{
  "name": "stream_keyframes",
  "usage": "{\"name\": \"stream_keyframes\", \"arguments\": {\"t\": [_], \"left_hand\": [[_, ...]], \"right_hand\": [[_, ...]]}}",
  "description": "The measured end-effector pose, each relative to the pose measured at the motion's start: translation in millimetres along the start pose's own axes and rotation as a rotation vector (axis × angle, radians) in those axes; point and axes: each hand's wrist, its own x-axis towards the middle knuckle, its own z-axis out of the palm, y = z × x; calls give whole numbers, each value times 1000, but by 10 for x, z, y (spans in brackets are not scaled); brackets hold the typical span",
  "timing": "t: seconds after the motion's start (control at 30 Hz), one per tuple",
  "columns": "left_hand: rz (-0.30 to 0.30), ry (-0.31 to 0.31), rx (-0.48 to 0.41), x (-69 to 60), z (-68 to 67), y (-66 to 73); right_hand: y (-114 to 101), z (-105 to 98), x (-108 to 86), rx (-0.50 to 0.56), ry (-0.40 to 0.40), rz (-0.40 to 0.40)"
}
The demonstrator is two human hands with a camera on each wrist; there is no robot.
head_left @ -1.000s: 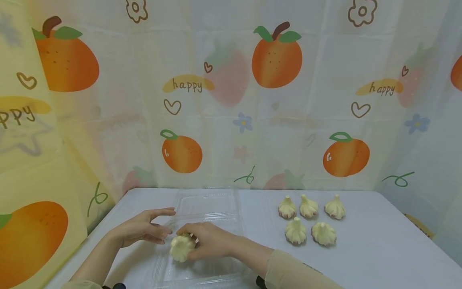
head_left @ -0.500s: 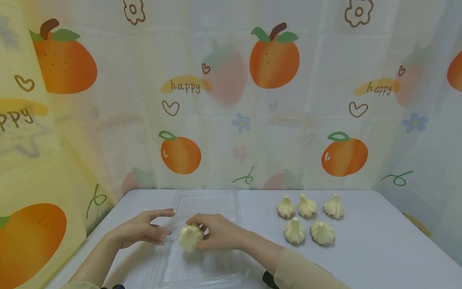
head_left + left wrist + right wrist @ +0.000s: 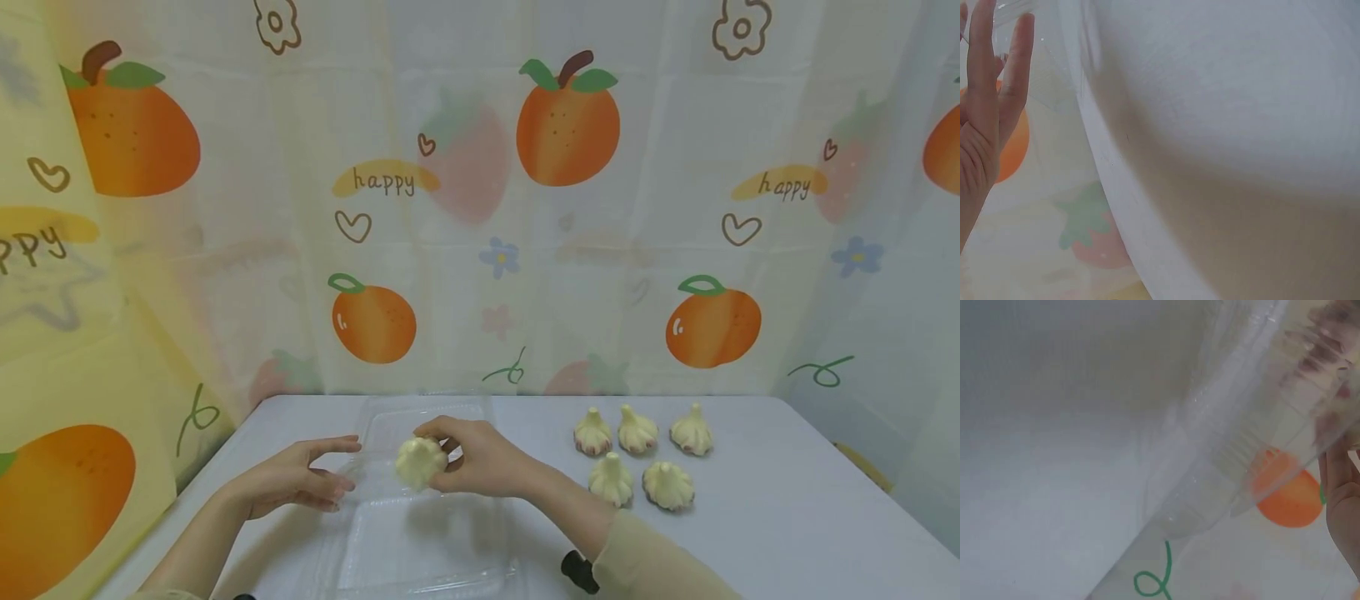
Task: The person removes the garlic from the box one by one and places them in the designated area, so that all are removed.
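Between thumb and fingers my right hand (image 3: 483, 458) pinches a pale garlic bulb (image 3: 420, 463), held up over the clear plastic box (image 3: 420, 546). The box lies on the table with its lid folded back toward the wall. At the box's left side my left hand (image 3: 296, 477) hovers with fingers spread loosely, holding nothing. In the left wrist view, the left hand (image 3: 991, 94) shows only at the edge, fingers extended. The right wrist view catches part of the right hand (image 3: 1341, 481) behind the clear plastic.
Several more garlic bulbs (image 3: 611, 479) stand in two rows on the right of the white table (image 3: 787, 517). Behind the table hangs a fruit-print curtain (image 3: 465, 275). A small black object (image 3: 579, 572) shows by the right sleeve.
My right hand has raised the garlic bulb from low in the box, moving it away from me and to the right. The left hand has stayed almost still.
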Motion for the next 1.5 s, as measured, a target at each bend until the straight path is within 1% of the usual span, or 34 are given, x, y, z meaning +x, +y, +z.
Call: {"name": "stream_keyframes", "arguments": {"t": [0.27, 0.47, 0.67, 0.9, 1.0, 1.2, 1.5], "left_hand": [[5, -5, 5, -14, 0, 1], [5, -4, 7, -22, 3, -4], [7, -6, 10, -23, 10, 7], [3, -4, 12, -16, 4, 12], [0, -2, 7, -14, 4, 9], [6, -5, 0, -12, 1, 2], [3, -4, 3, -21, 15, 21]], "right_hand": [[-19, -220, -69, 3, 75, 5], [-30, -408, -111, 26, 117, 16], [-28, -608, -185, 17, 177, 45], [-10, -812, -301, 76, 242, 91], [-6, -893, -359, 81, 281, 101], [18, -1066, -483, 46, 322, 101], [96, -1348, -715, -43, 409, 151]]}}
